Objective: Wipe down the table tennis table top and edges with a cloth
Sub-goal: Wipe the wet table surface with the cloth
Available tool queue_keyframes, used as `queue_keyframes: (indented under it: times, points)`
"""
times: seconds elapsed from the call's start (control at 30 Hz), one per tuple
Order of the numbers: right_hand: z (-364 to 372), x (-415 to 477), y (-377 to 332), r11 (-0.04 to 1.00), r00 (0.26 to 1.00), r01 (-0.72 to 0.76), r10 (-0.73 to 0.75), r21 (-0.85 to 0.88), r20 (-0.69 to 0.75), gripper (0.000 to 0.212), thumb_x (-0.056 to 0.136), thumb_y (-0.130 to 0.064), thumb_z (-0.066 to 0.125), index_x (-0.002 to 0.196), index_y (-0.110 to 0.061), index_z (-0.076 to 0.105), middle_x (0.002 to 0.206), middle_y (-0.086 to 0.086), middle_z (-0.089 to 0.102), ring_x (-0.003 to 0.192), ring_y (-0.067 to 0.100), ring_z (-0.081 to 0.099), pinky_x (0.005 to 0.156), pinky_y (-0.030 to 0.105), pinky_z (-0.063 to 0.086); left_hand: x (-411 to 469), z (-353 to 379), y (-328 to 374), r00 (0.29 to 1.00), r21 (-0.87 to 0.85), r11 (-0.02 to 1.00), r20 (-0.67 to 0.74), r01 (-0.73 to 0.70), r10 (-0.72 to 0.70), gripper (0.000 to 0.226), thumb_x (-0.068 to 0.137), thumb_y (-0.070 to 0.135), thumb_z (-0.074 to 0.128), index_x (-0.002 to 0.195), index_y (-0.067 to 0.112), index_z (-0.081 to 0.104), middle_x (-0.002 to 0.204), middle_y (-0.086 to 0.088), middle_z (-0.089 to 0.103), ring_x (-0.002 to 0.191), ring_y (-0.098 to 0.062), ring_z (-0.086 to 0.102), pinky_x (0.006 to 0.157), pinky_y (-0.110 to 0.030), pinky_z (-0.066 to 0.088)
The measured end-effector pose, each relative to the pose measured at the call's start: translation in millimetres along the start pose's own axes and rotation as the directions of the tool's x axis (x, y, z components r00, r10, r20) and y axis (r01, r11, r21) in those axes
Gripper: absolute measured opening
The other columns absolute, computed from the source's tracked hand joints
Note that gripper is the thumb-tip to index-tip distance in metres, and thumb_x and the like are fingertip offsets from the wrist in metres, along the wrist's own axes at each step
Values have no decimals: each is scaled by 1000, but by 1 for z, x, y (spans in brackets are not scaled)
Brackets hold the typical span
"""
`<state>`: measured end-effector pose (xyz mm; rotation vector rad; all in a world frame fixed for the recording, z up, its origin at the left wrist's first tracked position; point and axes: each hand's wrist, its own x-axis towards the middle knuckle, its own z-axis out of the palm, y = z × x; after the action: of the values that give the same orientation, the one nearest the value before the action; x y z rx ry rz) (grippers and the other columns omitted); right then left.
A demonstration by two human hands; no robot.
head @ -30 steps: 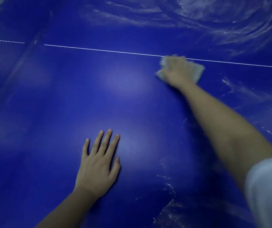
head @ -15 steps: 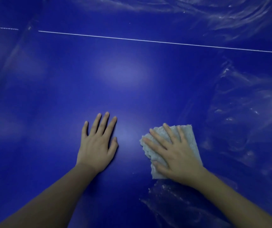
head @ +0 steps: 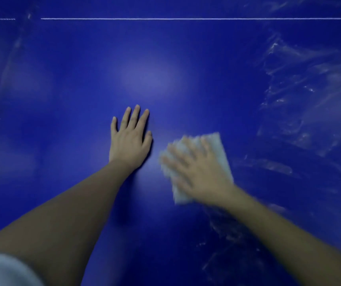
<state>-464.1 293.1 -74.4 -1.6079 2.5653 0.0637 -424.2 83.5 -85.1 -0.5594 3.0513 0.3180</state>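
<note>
The right hand (head: 198,172) is laid flat on top of the cloth (head: 213,144), fingers spread out and pretty much straight, so the cloth is pressed down under the palm rather than gripped; the hand is smeared by motion blur, so its outline can't be made out cleanly. The cloth, a pale rectangle, is seen lying on the table top (head: 149,58) a bit right of centre and towards the near side, with its far corner and its near edge sticking out past the hand. Just beside it, to the left and not touching it, the left hand (head: 130,141) is planted palm-down on the bare blue surface, fingers straight and close together, thumb out to the side, nothing held. Both forearms are stretched in from the bottom corners, and a bit of light sleeve (head: 2,269) is caught at the bottom left by the left arm. Further out, whitish streaks (head: 309,96) are smeared across the right side of the table, and more are seen under and around the right forearm. A thin white line (head: 186,18) is run across the far part of the top, broken by a gap towards the left
</note>
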Motion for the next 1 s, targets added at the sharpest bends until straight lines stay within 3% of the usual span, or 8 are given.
queue_keyframes:
  times: [0.17,0.27,0.37,0.47,0.63,0.8,0.87,1.0]
  points:
    - [10,-86,-44,932,927,346,-357,103,113,55,95,-51,31,146,-34,29,152,-2,32,138,34,29,108,63,21,0,0,0,1000,-15,1000,-6,-3,3,54,97,31,31,149,21,20,157,-1,13,145,-18,4,115,-46,0]
    - [3,-54,-5,1000,1000,9,-9,-20,28,56,94,-48,25,147,-31,29,152,7,33,138,39,29,108,59,22,-3,0,1,1000,-19,1000,-19,-25,25,54,96,30,32,148,20,22,157,-2,15,145,-19,6,114,-48,1]
    - [0,-21,48,863,874,-482,486,153,11,51,99,-45,25,149,-36,18,159,0,14,146,32,6,114,53,2,0,1,1,999,-26,999,-24,-22,21,54,96,31,32,148,20,22,157,-3,16,145,-20,7,114,-48,1]
    - [1,-14,24,758,772,-628,635,174,23,53,99,-41,30,150,-35,16,159,0,11,146,29,4,114,53,2,1,1,-2,1000,-23,1000,-23,-11,11,54,97,32,31,148,19,22,157,-3,16,145,-20,7,114,-48,2]
    - [7,-65,-134,982,985,-174,171,76,38,58,89,-43,30,145,-29,34,150,5,37,137,34,33,108,59,23,0,-1,-2,999,-24,999,-7,-39,39,54,97,33,28,149,18,20,157,-5,14,145,-22,6,114,-51,2]
    - [11,-152,-162,974,963,223,-226,42,146,55,90,-48,37,143,-36,34,153,-4,32,141,28,27,115,58,7,0,-3,-1,998,-21,998,10,-57,57,55,98,33,26,149,17,17,157,-6,12,145,-24,3,114,-53,2]
    - [10,-173,-140,992,976,128,-123,-17,178,59,85,-47,42,142,-35,35,151,-2,36,139,29,32,114,60,14,-1,-3,-1,998,-31,997,8,-64,65,55,97,32,25,149,16,18,157,-7,12,145,-26,3,114,-54,1]
    - [2,-153,-138,923,913,-383,372,41,164,57,89,-44,36,142,-26,39,146,6,43,133,35,40,107,56,31,-2,-4,0,998,-45,997,10,-67,68,55,97,31,24,149,15,17,157,-8,10,145,-27,2,114,-55,0]
